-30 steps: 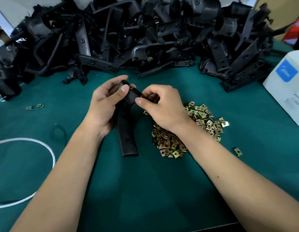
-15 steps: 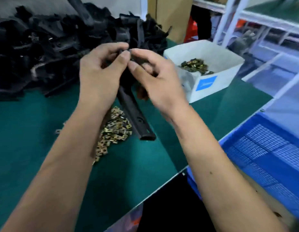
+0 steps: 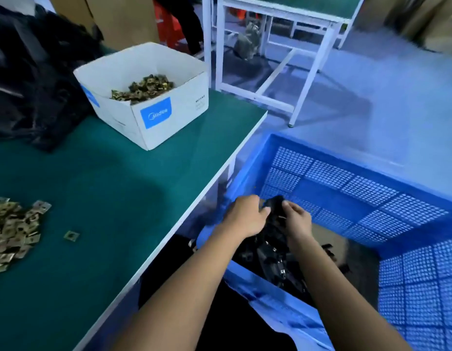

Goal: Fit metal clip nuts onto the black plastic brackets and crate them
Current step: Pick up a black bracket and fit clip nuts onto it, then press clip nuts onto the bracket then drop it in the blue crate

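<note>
Hands (image 3: pixel 270 219) moved bracket (image 3: pixel 275 211) over blue crate (image 3: pixel 359 188), "Midea" box (image 3: pixel 154 97)

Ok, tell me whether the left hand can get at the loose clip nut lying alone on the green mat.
Probably yes, once it lets go. The left hand grips the black bracket over the blue crate, beside the right hand. The lone clip nut lies on bare green mat with nothing between.

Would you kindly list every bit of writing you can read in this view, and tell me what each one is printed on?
"Midea": white lettering on the blue label on the front of the white cardboard box.
Small dark print on the box's right side: too small and blurred to read.
Second blue label on the box's left side: unreadable.
</note>
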`<state>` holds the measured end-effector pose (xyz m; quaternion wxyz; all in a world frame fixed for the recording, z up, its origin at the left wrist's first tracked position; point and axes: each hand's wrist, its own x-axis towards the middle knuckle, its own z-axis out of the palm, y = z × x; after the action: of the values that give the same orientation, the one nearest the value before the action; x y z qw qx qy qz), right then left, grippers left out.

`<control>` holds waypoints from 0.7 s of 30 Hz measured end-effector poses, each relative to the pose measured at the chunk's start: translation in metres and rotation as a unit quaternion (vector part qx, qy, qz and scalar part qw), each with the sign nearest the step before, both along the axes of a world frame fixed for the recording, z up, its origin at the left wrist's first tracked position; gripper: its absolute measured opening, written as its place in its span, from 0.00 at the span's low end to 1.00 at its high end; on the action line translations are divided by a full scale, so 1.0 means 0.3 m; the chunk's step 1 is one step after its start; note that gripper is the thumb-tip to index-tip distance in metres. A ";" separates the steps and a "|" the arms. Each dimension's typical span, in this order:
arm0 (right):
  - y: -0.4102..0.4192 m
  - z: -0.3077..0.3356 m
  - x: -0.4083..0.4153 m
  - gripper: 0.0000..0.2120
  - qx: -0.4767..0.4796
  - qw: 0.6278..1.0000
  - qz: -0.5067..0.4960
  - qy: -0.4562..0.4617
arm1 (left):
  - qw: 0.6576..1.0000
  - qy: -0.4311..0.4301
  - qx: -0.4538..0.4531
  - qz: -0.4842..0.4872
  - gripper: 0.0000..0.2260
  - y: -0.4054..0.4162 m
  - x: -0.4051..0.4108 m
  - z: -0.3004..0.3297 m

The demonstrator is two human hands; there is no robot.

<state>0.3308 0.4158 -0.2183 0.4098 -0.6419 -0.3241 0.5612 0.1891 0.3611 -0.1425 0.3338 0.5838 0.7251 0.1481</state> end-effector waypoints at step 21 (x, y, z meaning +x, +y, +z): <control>-0.152 0.670 -0.526 0.03 0.554 0.802 0.064 -0.213 | 0.853 -0.063 0.486 0.177 0.03 -0.178 -0.328 0.529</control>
<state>0.1730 0.3703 -0.0173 0.5795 -0.3865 -0.6995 0.1597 0.0908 0.3075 0.0161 0.0205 0.5228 0.6290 0.5751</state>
